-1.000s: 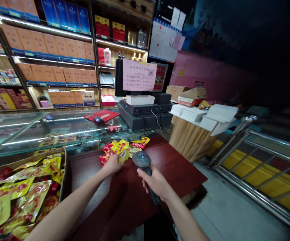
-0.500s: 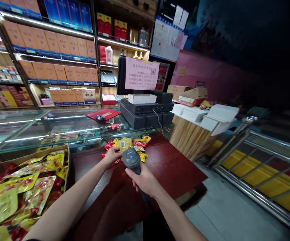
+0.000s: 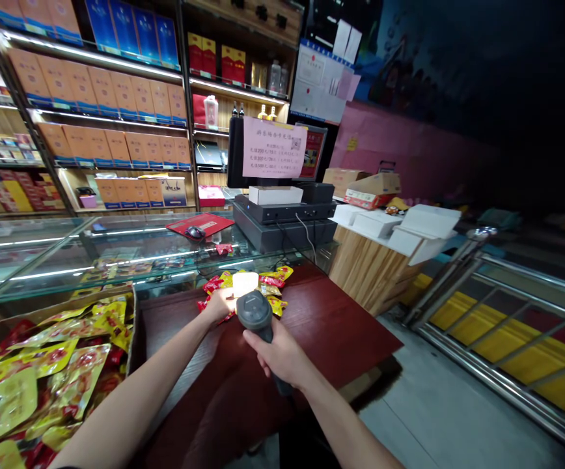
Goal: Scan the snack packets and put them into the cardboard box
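Note:
My right hand [image 3: 277,355] grips a dark grey barcode scanner [image 3: 256,314] by its handle, its head pointing at a small snack packet [image 3: 244,283]. That packet is lit bright white by the scanner's light. My left hand [image 3: 220,305] holds the packet upright just in front of the scanner head. Behind it, a pile of red and yellow snack packets [image 3: 270,286] lies on the dark red wooden table [image 3: 341,326].
A cardboard box [image 3: 43,371] full of yellow and red packets stands at the left. Beyond the table run a glass counter [image 3: 68,260], a black cash register [image 3: 282,221] with a pink notice, and stocked shelves. White boxes sit on a wooden counter [image 3: 375,260] at right.
My left hand lifted a packet from the pile and turned it upright. My right hand brought the scanner closer, and its light now shines on the packet.

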Motion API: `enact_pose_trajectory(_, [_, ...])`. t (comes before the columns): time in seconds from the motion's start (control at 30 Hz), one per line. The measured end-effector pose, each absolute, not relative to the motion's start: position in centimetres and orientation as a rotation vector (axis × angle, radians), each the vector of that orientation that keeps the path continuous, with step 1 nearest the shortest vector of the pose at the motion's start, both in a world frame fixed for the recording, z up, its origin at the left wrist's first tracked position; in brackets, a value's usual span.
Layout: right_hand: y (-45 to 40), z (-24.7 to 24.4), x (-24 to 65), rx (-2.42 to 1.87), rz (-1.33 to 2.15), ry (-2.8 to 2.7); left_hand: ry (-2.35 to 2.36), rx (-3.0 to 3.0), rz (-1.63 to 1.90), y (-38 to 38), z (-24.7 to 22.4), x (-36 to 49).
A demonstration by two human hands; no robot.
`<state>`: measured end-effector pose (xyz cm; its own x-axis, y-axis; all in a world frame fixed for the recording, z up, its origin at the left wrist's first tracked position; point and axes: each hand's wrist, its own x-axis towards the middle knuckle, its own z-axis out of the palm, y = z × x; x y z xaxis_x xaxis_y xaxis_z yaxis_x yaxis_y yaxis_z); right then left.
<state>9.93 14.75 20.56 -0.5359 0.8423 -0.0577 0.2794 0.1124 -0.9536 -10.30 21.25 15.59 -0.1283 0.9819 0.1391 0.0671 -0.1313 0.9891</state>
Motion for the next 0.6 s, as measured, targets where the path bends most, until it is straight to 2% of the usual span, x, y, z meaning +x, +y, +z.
enact_pose_trajectory(0.4, [14.4, 21.1, 10.1, -1.101, 1.508, -1.81, 1.193, 1.179, 1.384, 21.7, 15.1, -10.5])
enact_pose_trajectory(0.6, [14.3, 21.3, 10.6, -1.126, 1.512, -1.79, 1.344, 1.166, 1.582, 21.4, 18.2, -13.1])
